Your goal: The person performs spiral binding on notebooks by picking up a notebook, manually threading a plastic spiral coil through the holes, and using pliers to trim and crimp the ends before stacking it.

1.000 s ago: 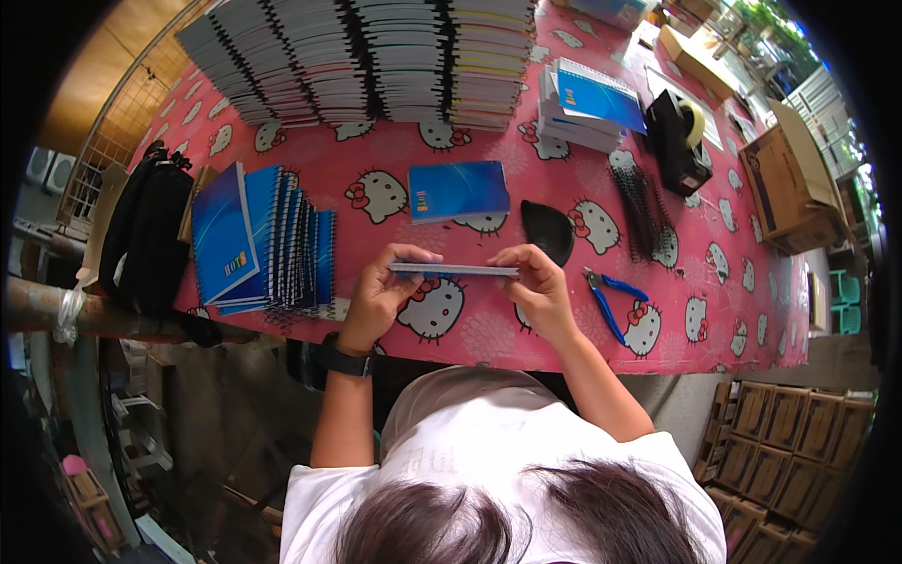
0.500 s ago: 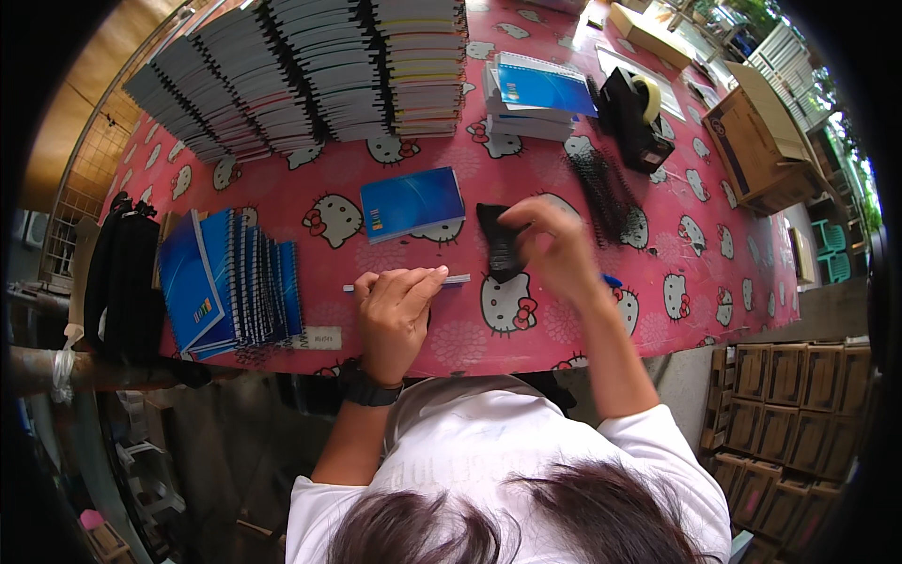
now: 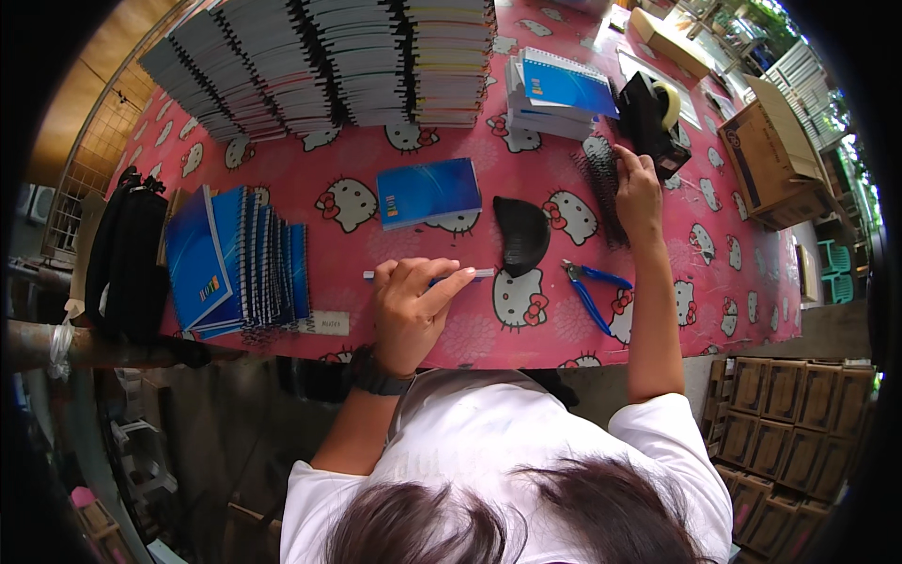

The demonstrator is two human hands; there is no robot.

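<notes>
Now left hand (image 3: 411,310) grip closed on thin notebook (image 3: 427,275); right hand (image 3: 638,185) fingers pinching black spiral coils (image 3: 601,193).

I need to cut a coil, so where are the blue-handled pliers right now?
In the head view, the blue-handled pliers lie on the pink table, right of centre, beside the black curved piece.

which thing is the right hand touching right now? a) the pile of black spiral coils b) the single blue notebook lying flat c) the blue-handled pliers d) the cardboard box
a: the right hand reaches out to the pile of black spiral coils beside the tape dispenser, while the blue-handled pliers lie untouched nearer the table edge and the left hand holds a thin notebook edge-on.
</notes>
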